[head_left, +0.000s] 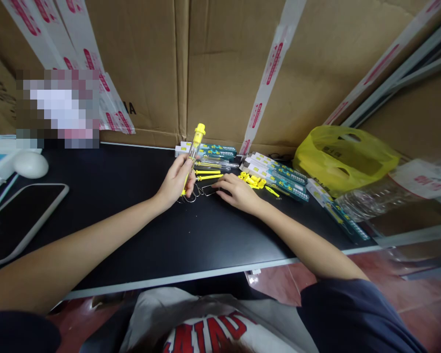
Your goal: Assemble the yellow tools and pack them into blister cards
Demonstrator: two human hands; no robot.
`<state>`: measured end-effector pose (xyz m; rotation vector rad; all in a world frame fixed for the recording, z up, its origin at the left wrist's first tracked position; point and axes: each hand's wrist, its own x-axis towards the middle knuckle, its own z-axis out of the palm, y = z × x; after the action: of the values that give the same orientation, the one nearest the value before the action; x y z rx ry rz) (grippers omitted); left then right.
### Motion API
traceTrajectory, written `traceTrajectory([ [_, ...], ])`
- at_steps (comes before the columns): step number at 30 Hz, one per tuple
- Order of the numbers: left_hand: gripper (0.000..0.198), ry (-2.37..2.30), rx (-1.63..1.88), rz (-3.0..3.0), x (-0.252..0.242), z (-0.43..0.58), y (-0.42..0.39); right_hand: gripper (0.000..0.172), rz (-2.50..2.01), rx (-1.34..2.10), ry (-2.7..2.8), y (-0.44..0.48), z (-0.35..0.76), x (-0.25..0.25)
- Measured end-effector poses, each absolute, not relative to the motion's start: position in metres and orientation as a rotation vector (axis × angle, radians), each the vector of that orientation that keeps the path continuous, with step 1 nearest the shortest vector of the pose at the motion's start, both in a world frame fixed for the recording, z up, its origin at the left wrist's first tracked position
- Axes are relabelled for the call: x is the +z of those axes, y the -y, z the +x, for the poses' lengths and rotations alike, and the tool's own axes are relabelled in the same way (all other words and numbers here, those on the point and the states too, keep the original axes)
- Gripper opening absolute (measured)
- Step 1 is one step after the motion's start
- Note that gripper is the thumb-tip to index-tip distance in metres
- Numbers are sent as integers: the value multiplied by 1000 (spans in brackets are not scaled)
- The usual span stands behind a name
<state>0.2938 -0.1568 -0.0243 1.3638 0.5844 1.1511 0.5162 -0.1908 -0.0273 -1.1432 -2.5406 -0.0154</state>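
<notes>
My left hand (178,179) is closed around a clear tube (194,150) with a yellow cap (199,131) at its top; the tube stands nearly upright. My right hand (236,192) rests low over the black table, its fingers bent at a thin metal wire hook (208,190); whether they pinch it is unclear. More wire hooks (191,198) lie below my left hand. Between and behind the hands are yellow sticks (210,175) and clear tubes (220,164). A pile of small yellow parts (253,180) lies just right of my right hand's knuckles.
Green and white boxes (279,174) lie behind and to the right, with another box (338,211) near a yellow plastic bag (345,157) and a clear plastic bottle (378,196). A phone (22,220) and a white device (31,165) are at left. Large cardboard (220,73) stands behind the table (206,245).
</notes>
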Motion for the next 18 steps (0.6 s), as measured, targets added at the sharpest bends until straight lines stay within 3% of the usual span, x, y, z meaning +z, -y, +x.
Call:
traceTrajectory([
  [7, 10, -609, 1074, 1293, -22, 294, 156, 29, -1138, -74, 2715, 181, 504, -19],
  [13, 26, -595, 1034, 1444, -25, 295, 162, 21, -1325, -122, 2744, 175, 491, -22],
  [18, 24, -630, 1107, 1483, -28, 297, 162, 27, -1415, 133, 2720, 169, 493, -13],
])
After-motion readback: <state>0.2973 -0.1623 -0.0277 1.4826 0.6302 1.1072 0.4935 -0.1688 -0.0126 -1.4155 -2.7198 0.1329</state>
